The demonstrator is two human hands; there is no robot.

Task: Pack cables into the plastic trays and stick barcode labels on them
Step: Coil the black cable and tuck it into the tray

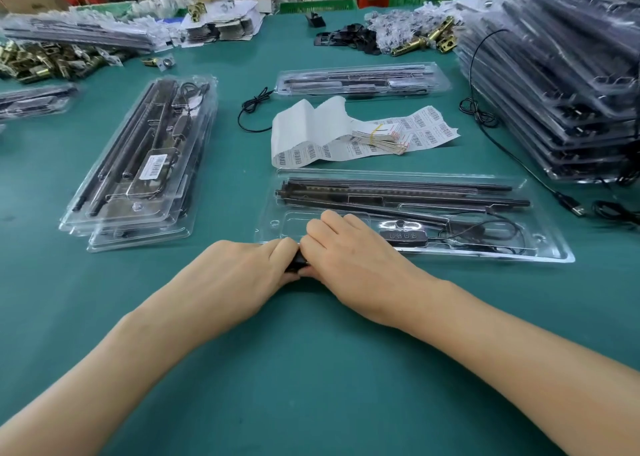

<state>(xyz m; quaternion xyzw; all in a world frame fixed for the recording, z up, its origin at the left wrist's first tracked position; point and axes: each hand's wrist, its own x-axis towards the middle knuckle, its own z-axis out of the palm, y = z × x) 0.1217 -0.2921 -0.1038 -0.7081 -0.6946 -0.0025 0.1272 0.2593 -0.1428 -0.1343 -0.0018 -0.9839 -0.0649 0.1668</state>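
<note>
A clear plastic tray point(547, 247) lies in front of me with dark rods point(398, 192), a black controller point(401, 236) and a thin black cable point(498, 227) in it. My left hand point(242, 272) and my right hand point(349, 247) meet at the tray's near left edge, and both grip a small black bundle point(298, 263), mostly hidden by the fingers. A strip of barcode labels point(381, 137) lies just behind the tray. A stack of closed trays point(138, 164), the top one bearing a barcode label point(154, 166), sits at the left.
A tall pile of filled trays point(554, 81) stands at the right, with a loose USB cable point(568, 206) trailing from it. Another tray point(360, 79) and a loose black cable point(252, 109) lie farther back. Brass parts point(45, 64) and more trays line the far edge.
</note>
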